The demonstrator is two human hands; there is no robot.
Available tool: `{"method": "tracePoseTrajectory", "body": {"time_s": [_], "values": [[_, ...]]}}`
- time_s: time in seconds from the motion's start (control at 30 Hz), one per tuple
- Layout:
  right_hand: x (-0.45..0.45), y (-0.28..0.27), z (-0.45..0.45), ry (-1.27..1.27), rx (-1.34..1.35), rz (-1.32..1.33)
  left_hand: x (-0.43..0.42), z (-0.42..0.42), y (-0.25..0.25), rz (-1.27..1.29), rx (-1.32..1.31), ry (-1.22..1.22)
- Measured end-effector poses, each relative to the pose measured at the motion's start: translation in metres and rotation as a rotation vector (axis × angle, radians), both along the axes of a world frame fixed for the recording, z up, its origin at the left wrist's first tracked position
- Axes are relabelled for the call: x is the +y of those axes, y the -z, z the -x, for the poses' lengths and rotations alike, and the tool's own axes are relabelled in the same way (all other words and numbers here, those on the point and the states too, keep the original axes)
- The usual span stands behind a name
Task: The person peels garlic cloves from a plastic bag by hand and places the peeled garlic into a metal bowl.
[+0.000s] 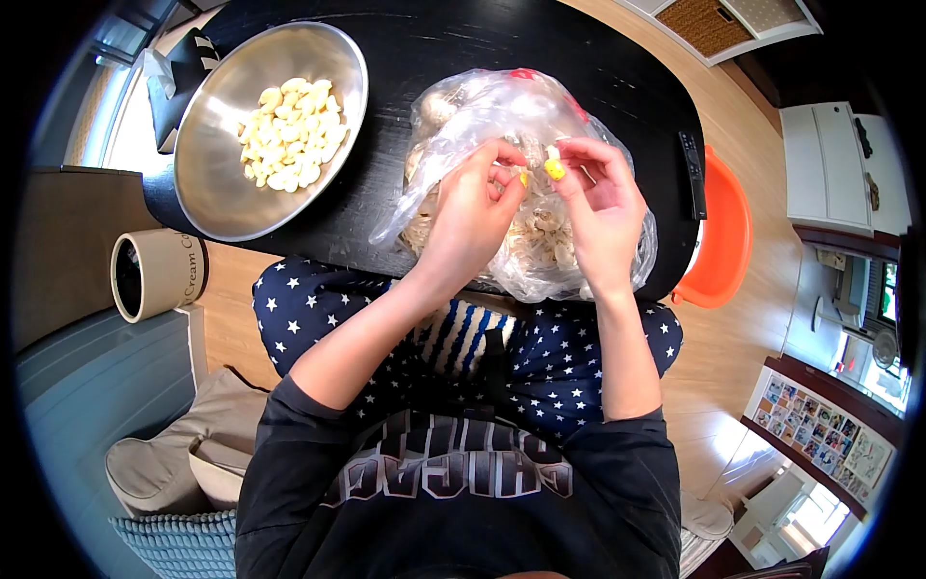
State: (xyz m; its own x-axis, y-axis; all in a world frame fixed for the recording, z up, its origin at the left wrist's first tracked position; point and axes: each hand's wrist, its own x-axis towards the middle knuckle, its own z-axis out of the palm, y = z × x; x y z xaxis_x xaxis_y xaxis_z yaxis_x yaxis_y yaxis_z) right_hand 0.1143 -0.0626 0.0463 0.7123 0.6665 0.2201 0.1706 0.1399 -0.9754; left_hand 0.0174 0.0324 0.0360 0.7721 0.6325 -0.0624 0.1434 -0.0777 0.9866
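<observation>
Over a clear plastic bag [521, 106] on the black table, both my hands are raised close together. My left hand [477, 207] has its thumb and fingertips pinched; what is between them is too small to make out. In my right hand [603, 198], a small pale garlic clove [553, 153] shows between thumb and fingers, beside a yellow thumb tip. Garlic bulbs and papery skins [540, 232] fill the bag below. To the left of the bag, a wide metal bowl [207, 159] holds several peeled cloves [294, 133].
The black table [386, 58] has a rounded edge. A remote control [692, 174] lies at its right edge, beside an orange basin [728, 236] below. A tissue box [183, 82] stands behind the bowl, and a cream bin [164, 275] is on the left.
</observation>
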Motion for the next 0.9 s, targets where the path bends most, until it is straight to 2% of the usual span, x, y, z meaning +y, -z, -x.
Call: {"method": "tracePoseTrajectory", "body": {"time_s": [0.03, 0.07, 0.13, 0.23, 0.27, 0.33, 0.4, 0.43, 0.47, 0.5, 0.53, 0.57, 0.6, 0.63, 0.67, 0.73, 0.77, 0.8, 0.87, 0.9], "values": [[0.0, 0.0, 0.001, 0.022, -0.148, -0.006, 0.0, 0.0, 0.001, -0.029, 0.001, 0.002], [0.0, 0.0, 0.001, 0.022, -0.148, -0.006, 0.0, 0.0, 0.003, -0.029, 0.001, 0.002], [-0.001, 0.0, 0.001, 0.027, -0.412, 0.044, -0.002, -0.001, 0.006, -0.071, -0.056, -0.026], [-0.002, -0.001, 0.006, 0.041, -0.524, 0.06, -0.004, 0.002, 0.009, -0.194, -0.122, -0.019], [0.002, -0.005, 0.009, 0.036, -0.591, 0.068, -0.003, 0.004, 0.011, -0.244, -0.071, 0.028], [0.022, -0.017, 0.023, 0.002, -0.553, 0.01, -0.005, 0.007, 0.03, -0.49, 0.075, 0.086], [0.049, -0.04, 0.04, -0.141, -0.633, 0.028, -0.005, 0.018, 0.035, -0.755, -0.062, 0.015], [0.066, -0.047, 0.048, -0.187, -0.693, -0.008, 0.001, 0.022, 0.016, -0.718, -0.006, 0.111], [0.085, -0.051, 0.055, -0.23, -0.753, -0.038, -0.009, 0.018, 0.039, -0.622, -0.058, 0.036], [0.102, -0.05, 0.061, -0.282, -0.732, -0.049, -0.005, 0.017, 0.034, -0.457, -0.041, 0.104], [0.114, -0.054, 0.066, -0.333, -0.686, 0.065, -0.004, 0.017, 0.033, -0.372, -0.037, 0.138], [0.124, -0.051, 0.065, -0.299, -0.752, 0.046, -0.003, 0.017, 0.033, -0.287, -0.03, 0.169], [0.13, -0.049, 0.065, -0.265, -0.817, 0.024, -0.004, 0.018, 0.037, -0.44, -0.104, 0.114], [0.125, -0.053, 0.064, -0.243, -0.801, 0.046, -0.004, 0.019, 0.041, -0.59, -0.177, 0.057], [0.113, -0.06, 0.06, -0.224, -0.782, 0.072, -0.004, 0.02, 0.045, -0.584, -0.178, 0.051], [0.082, -0.068, 0.044, -0.147, -0.768, 0.173, -0.006, 0.022, 0.048, -0.752, -0.273, -0.084], [0.062, -0.069, 0.033, -0.13, -0.694, 0.263, 0.007, 0.023, -0.003, -0.474, 0.235, 0.235], [0.044, -0.064, 0.019, -0.114, -0.627, 0.283, 0.007, 0.02, 0.002, -0.57, 0.218, 0.208], [0.007, -0.057, 0.0, -0.069, -0.384, 0.328, 0.002, 0.018, 0.034, -0.853, -0.122, -0.057], [-0.009, -0.053, -0.01, -0.08, -0.296, 0.352, 0.004, 0.018, 0.03, -0.822, -0.031, 0.006]]}}
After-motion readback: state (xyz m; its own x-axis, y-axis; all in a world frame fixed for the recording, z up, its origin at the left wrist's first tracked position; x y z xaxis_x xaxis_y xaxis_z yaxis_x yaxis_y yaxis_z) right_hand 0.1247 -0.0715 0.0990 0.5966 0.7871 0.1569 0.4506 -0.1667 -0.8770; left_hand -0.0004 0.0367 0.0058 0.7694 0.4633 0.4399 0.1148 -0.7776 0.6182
